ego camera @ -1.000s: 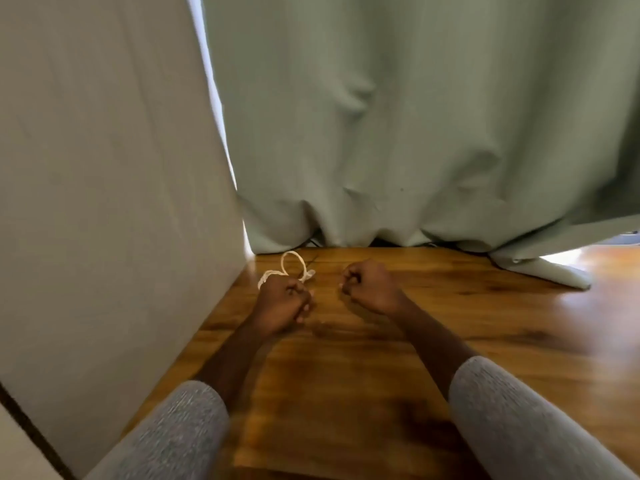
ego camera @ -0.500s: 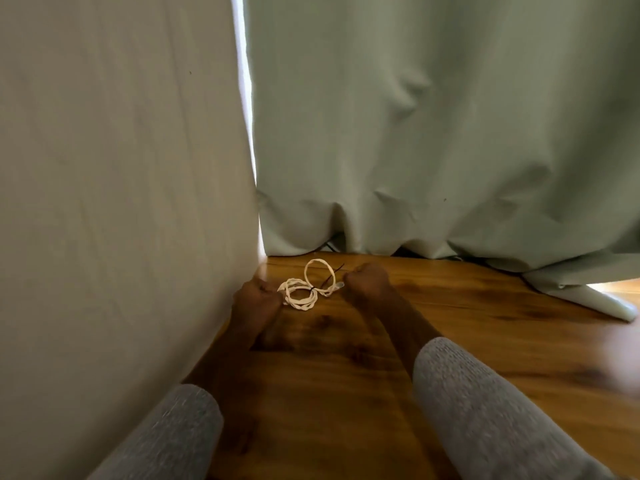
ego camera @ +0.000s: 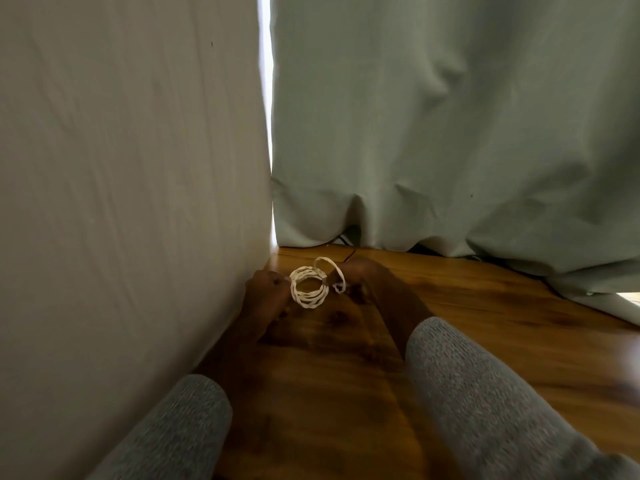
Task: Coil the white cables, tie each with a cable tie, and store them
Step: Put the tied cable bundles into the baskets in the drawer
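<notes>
White cable (ego camera: 309, 288), coiled in a ring, one loop loose.

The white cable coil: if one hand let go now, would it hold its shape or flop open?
Probably it would sag. The coil is thin strands in loose rings, held between the left hand and right hand, and one loop already springs out sideways. It looks light and floppy. A dark spot at its right edge may be a tie; I cannot tell.
</notes>
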`<state>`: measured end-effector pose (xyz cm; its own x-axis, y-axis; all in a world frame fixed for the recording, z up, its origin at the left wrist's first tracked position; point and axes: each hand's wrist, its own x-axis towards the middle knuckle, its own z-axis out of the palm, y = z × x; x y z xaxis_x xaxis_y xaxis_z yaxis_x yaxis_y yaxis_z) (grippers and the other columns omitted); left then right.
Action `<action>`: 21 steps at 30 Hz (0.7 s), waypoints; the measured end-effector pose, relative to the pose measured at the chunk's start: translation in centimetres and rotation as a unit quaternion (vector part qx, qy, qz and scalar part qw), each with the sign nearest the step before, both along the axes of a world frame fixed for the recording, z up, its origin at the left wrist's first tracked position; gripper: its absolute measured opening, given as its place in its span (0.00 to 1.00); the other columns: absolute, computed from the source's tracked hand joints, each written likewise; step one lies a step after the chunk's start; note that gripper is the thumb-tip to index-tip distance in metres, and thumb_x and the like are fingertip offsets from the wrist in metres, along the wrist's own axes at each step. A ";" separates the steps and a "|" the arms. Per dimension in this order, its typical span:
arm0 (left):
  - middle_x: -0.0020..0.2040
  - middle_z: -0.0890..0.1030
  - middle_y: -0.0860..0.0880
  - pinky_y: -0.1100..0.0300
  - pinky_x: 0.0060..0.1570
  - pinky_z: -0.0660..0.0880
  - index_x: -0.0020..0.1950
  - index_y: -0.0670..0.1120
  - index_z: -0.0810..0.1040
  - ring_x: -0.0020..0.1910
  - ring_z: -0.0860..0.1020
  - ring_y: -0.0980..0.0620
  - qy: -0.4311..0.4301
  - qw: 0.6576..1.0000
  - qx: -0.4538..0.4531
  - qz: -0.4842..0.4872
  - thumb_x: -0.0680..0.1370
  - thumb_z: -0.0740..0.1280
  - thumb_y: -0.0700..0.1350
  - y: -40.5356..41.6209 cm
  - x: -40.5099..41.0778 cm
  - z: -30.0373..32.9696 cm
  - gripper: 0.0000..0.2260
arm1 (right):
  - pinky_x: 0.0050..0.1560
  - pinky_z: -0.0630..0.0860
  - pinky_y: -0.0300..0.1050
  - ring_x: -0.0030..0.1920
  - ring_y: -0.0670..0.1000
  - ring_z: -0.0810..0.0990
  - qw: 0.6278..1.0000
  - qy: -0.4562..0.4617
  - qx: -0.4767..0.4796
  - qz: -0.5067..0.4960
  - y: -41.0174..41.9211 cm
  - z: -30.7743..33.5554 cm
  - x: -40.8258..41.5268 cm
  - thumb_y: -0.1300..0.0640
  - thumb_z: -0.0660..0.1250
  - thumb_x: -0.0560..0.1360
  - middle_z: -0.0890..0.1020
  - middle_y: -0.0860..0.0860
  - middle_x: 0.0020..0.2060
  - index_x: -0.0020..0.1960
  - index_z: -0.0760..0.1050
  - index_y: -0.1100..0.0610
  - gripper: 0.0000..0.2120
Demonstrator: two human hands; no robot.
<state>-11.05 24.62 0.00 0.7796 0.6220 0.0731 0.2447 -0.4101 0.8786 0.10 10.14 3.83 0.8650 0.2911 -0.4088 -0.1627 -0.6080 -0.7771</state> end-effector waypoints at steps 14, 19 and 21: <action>0.27 0.77 0.45 0.65 0.20 0.64 0.42 0.40 0.80 0.20 0.71 0.54 -0.027 0.992 -0.052 -0.116 0.81 0.63 0.42 -5.6 -1.4 1.1 0.12 | 0.31 0.71 0.38 0.36 0.47 0.78 0.988 -0.123 0.090 -0.026 -9.5 0.7 -4.6 0.65 0.74 0.74 0.82 0.51 0.37 0.50 0.83 0.63 0.06; 0.27 0.78 0.45 0.63 0.23 0.68 0.35 0.39 0.79 0.21 0.74 0.52 -0.056 0.980 -0.007 -0.192 0.79 0.65 0.43 -11.8 0.4 1.4 0.14 | 0.21 0.65 0.31 0.29 0.45 0.72 0.972 -0.171 0.098 -0.127 -18.0 1.3 -6.5 0.66 0.73 0.74 0.76 0.50 0.29 0.41 0.77 0.59 0.07; 0.28 0.79 0.45 0.60 0.26 0.72 0.32 0.42 0.78 0.23 0.76 0.50 -0.065 0.969 -0.004 -0.239 0.78 0.67 0.43 -15.5 1.2 1.5 0.15 | 0.19 0.63 0.32 0.25 0.43 0.71 0.962 -0.187 0.109 -0.168 -22.0 1.3 -7.7 0.68 0.72 0.74 0.75 0.50 0.27 0.37 0.76 0.58 0.11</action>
<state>-9.84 9.10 1.46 0.9634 0.1922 0.1870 -0.0850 -0.4424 0.8928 -7.64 -11.87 5.17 0.9999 0.0128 -0.0112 -0.0054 -0.3857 -0.9226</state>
